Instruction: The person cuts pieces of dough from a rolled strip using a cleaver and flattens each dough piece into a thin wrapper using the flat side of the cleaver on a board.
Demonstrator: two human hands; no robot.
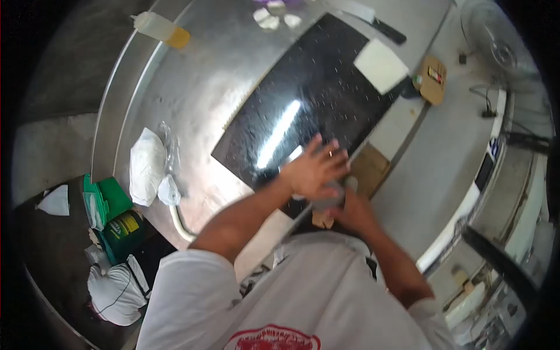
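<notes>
The left hand (315, 169) lies with fingers spread flat over the near edge of the black slab (309, 99), pressing on a pale grey lump (329, 197) that shows just under the palm. What the lump is cannot be made out; most of it is covered by the two hands. The right hand (353, 210) sits just beside the slab's near corner, below the left hand and touching the lump; its fingers are hidden behind the lump and the other hand, so their grip cannot be told. A small brown piece (321, 220) peeks out below the hands, partly covered.

On the slab's far end rests a white block (380, 65), and just beyond that a dark knife (379, 23), its blade pale and blurred. Left of the slab, on the steel table (204, 87), lie white bags (147, 166), and well beyond the slab a bottle (160, 28) lies on its side at the table's edge. Right of the slab sits a cardboard piece (431, 79). The person's white shirt (303, 291) hides the table's near side.
</notes>
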